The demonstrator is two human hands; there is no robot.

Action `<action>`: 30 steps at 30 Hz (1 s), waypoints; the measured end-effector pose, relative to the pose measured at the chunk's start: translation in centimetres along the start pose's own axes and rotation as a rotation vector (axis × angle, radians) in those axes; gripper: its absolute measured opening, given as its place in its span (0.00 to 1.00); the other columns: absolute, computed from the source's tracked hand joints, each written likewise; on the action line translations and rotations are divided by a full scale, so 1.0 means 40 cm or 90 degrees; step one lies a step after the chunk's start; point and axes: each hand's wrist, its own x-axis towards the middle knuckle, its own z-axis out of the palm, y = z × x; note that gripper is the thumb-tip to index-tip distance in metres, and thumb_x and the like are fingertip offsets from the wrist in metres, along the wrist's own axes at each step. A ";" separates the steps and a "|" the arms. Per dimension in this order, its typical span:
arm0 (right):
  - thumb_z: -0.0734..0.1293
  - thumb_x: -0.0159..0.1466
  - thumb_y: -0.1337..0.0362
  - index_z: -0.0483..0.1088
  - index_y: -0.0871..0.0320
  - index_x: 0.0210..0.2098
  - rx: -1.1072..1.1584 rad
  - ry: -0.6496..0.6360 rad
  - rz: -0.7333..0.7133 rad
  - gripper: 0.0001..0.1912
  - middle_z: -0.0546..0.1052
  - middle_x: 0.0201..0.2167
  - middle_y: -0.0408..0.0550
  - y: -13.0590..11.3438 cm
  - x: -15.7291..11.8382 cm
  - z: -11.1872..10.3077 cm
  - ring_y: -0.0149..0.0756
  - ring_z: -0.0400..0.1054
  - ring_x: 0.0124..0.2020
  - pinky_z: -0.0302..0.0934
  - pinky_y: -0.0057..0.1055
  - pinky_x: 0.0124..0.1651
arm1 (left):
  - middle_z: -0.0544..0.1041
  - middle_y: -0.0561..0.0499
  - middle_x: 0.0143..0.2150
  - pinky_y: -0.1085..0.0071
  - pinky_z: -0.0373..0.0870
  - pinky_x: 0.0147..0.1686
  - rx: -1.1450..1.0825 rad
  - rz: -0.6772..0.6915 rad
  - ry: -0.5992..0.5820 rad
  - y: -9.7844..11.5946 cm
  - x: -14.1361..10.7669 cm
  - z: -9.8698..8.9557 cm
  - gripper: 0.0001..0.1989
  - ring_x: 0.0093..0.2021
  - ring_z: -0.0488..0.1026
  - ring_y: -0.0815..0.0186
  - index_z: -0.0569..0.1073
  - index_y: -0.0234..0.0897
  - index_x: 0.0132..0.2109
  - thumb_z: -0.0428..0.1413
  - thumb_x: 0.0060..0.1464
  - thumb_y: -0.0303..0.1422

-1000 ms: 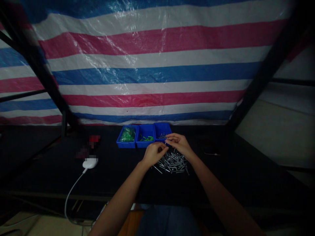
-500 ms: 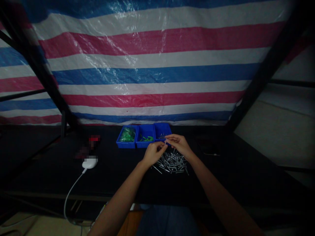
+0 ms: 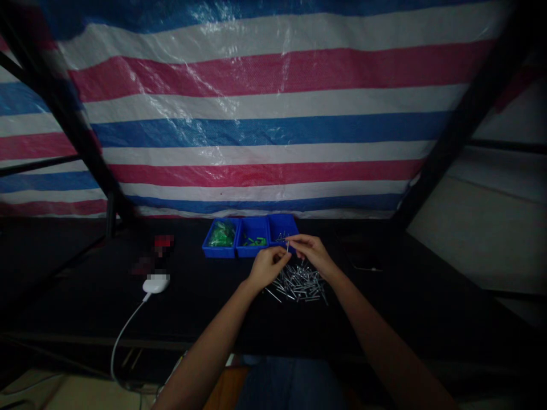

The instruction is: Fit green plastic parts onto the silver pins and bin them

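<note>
Two hands: the left hand (image 3: 266, 266) seems to pinch the lower end of a slim silvery metal pin (image 3: 288, 247); the right hand (image 3: 314, 250) has its fingers at the upper end, grip unclear.
Pin: more upright between the fingers than a second ago, apparently being adjusted in place.
Loose silvery metal pins (image 3: 300, 283): heaped just nearer, on the black bench (image 3: 205, 310).
Three blue plastic trays (image 3: 251, 251): farther, leftward.

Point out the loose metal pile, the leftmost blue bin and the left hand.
Metal pile (image 3: 301, 283): head view, middle of the heap.
Leftmost blue bin (image 3: 219, 252): head view, its front wall.
Left hand (image 3: 264, 267): head view, back of the hand.
</note>
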 end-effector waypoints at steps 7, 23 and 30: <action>0.67 0.51 0.58 0.74 0.60 0.35 0.023 -0.008 0.002 0.15 0.64 0.14 0.39 -0.020 -0.008 0.005 0.24 0.54 0.16 0.48 0.24 0.19 | 0.72 0.53 0.25 0.78 0.58 0.24 -0.006 -0.008 0.008 -0.003 0.000 0.000 0.15 0.23 0.65 0.72 0.72 0.33 0.34 0.47 0.54 0.40; 0.68 0.50 0.57 0.72 0.60 0.27 0.055 -0.073 0.010 0.12 0.69 0.20 0.42 -0.040 -0.016 0.013 0.22 0.52 0.16 0.44 0.24 0.18 | 0.73 0.52 0.26 0.78 0.59 0.24 -0.028 -0.007 0.031 -0.006 0.003 0.002 0.13 0.23 0.66 0.72 0.72 0.33 0.32 0.50 0.53 0.39; 0.68 0.50 0.57 0.71 0.60 0.27 0.045 -0.139 -0.002 0.12 0.71 0.22 0.43 -0.033 -0.016 0.008 0.23 0.55 0.16 0.48 0.23 0.18 | 0.74 0.52 0.27 0.77 0.61 0.26 -0.071 -0.011 0.061 -0.005 0.005 -0.016 0.10 0.25 0.67 0.71 0.71 0.33 0.35 0.50 0.53 0.35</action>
